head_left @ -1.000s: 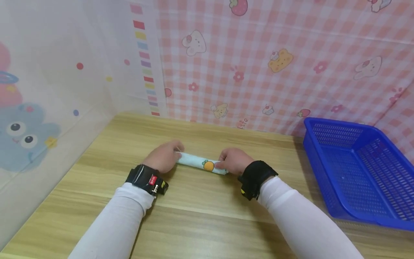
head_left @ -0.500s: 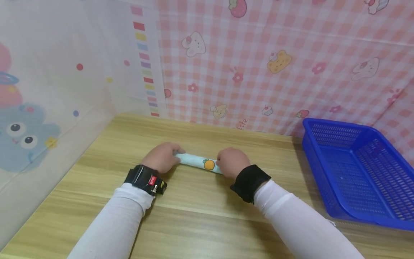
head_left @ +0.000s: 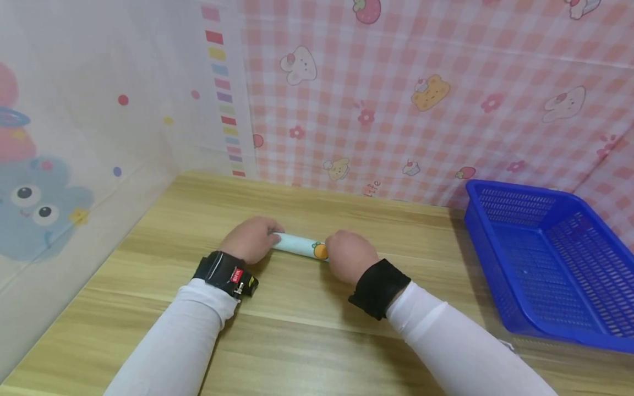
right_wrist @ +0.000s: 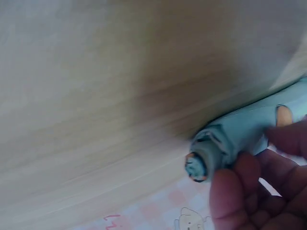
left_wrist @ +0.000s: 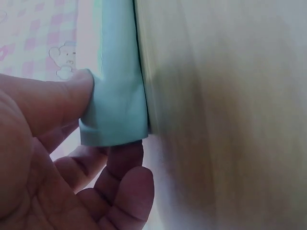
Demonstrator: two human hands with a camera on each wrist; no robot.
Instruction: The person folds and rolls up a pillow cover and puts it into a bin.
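Note:
A light blue cloth [head_left: 297, 245], rolled into a slim tube with an orange fruit print [head_left: 320, 251], lies across the table between my hands. My left hand [head_left: 250, 240] holds its left end; in the left wrist view the thumb presses one side of the roll [left_wrist: 114, 91] and the fingers curl beneath its flat end. My right hand [head_left: 350, 256] covers the right end in the head view. Seen from the right wrist, thumb and fingers grip the roll [right_wrist: 247, 125] near that end, where a bunched inner core [right_wrist: 195, 166] pokes out.
To the right stands a blue plastic basket [head_left: 515, 280] with lattice sides. The wood-grain table [head_left: 297, 341] meets a pink checked curtain [head_left: 386, 137] at the back and a pale printed sheet [head_left: 143, 143] on the left.
My right hand has shifted slightly left along the roll and turned over its right end, hiding that end and part of the orange print. The left hand stays nearly in place.

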